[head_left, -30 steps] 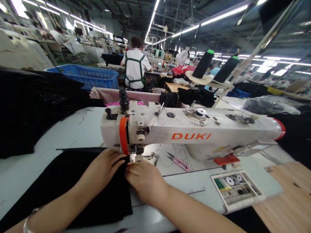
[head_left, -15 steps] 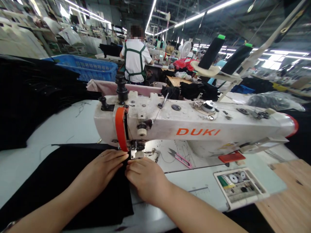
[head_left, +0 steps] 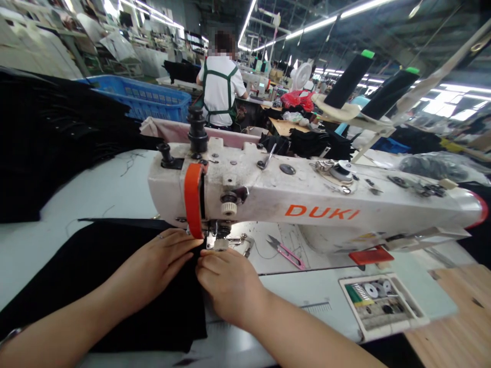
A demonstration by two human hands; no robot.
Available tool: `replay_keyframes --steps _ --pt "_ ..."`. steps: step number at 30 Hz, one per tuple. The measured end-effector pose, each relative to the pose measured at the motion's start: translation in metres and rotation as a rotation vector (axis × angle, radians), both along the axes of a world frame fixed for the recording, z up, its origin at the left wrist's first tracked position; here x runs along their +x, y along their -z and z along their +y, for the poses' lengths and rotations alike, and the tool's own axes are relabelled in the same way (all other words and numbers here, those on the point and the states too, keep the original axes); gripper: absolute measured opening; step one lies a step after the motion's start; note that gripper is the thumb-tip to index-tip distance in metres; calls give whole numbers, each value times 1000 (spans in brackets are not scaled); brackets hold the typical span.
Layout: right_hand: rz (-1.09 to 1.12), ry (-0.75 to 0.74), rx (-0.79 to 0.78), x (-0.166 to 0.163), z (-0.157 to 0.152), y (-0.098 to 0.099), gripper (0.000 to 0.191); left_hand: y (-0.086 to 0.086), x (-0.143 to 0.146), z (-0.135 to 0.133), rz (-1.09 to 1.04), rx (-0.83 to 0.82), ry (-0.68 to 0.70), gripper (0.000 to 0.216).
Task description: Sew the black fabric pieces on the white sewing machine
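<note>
A piece of black fabric [head_left: 161, 319] lies on the machine bed, its right edge running up to the needle area of a white sewing machine [head_left: 264, 199]. My left hand [head_left: 163, 258] rests flat on this cloth with fingers stretched out, their tips just left of the presser foot. Close beside it, my right hand [head_left: 232, 286] has its fingers curled and pinched on the cloth's right edge, directly in front of the foot. The needle and the stitching point are hidden behind the hands and machine parts.
Pink-handled thread snips [head_left: 287, 253] lie under the machine arm. A recessed tray [head_left: 383, 327] with bobbins is at right. Stacked black pieces [head_left: 57, 138] fill the left side, near a blue basket [head_left: 153, 102]. Another person [head_left: 220, 89] sits ahead, facing away.
The camera view has tilted slightly, so the machine and background appear shifted to the right. Both hands keep nearly the same hold by the presser foot; the fabric has barely moved.
</note>
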State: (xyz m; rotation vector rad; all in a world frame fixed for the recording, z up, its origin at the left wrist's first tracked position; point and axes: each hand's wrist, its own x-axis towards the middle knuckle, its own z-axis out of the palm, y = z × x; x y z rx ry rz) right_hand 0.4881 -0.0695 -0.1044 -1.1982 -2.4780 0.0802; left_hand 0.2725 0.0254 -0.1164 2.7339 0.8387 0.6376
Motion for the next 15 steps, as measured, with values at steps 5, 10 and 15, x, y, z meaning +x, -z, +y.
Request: replay_keyframes --steps 5,10,15 --pt "23 -19 -17 -1 1 2 16 -7 6 0 -17 -18 7 51" --pt "3 35 5 -2 -11 -9 12 -12 -8 -9 30 -105 -2 43" --pt "129 -13 103 -11 -42 -8 12 -3 -28 -67 97 56 67 108"
